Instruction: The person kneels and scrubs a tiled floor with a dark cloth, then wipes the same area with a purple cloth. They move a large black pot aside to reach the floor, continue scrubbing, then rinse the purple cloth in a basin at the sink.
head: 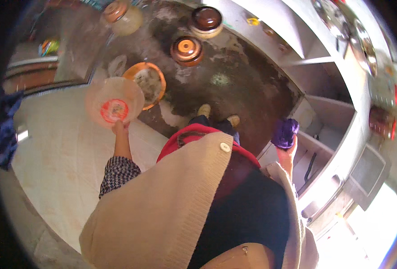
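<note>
My left hand (120, 126) holds a translucent round plastic basin (96, 97) by its near edge; a red disc-like patch shows at its middle. An orange-rimmed round basin or sieve (164, 82), partly covered by the translucent one, lies beyond it over the floor. On the other side, my right hand (287, 153) is closed around a purple object (285, 133), perhaps a cloth or a wrapped container; its exact kind cannot be told.
Lidded brown jars (186, 50), (206, 20) stand on the wet-looking dark floor (218, 79). A large pale surface (60, 134) spans the left. Open shelving (329, 107) lines the right, with metal vessels (363, 43) above. Blue cloth (6, 131) hangs far left.
</note>
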{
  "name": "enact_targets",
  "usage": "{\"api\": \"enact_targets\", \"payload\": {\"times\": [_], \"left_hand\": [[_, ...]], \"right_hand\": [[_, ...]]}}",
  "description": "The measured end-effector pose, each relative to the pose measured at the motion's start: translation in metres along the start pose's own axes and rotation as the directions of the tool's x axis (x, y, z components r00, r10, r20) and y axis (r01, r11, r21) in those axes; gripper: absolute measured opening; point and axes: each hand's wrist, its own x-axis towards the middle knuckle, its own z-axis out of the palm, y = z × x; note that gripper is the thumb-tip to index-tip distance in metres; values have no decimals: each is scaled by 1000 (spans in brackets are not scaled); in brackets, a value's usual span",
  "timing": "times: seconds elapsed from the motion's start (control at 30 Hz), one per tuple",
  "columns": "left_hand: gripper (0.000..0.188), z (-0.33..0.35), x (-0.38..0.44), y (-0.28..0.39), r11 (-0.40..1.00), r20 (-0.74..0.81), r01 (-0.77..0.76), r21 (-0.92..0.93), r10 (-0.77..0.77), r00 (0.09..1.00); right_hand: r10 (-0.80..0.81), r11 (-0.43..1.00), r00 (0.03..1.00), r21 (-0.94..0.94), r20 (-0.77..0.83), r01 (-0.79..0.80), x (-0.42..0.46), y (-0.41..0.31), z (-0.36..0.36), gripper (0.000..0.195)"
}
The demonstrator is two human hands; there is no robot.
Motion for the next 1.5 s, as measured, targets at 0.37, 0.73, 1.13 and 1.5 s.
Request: {"api": "enact_targets", "payload": {"times": [0.37, 0.73, 1.13, 1.5], "left_hand": [[41, 244, -75, -97, 765, 650, 329, 554, -644, 402], [65, 511, -302, -20, 526, 551, -267, 808, -834, 25], [25, 661, -625, -225, 429, 273, -656, 621, -903, -332], [11, 664, -729, -369, 209, 2, -817, 538, -969, -246]], "right_hand": [[-148, 932, 974, 305, -173, 196, 15, 0, -7, 30], [-286, 755, 894, 494, -344, 431, -38, 11, 81, 32], [-702, 195, 412, 399, -581, 896, -36, -105, 30, 41], [-605, 448, 252, -61, -755, 892, 37, -260, -19, 43]]}}
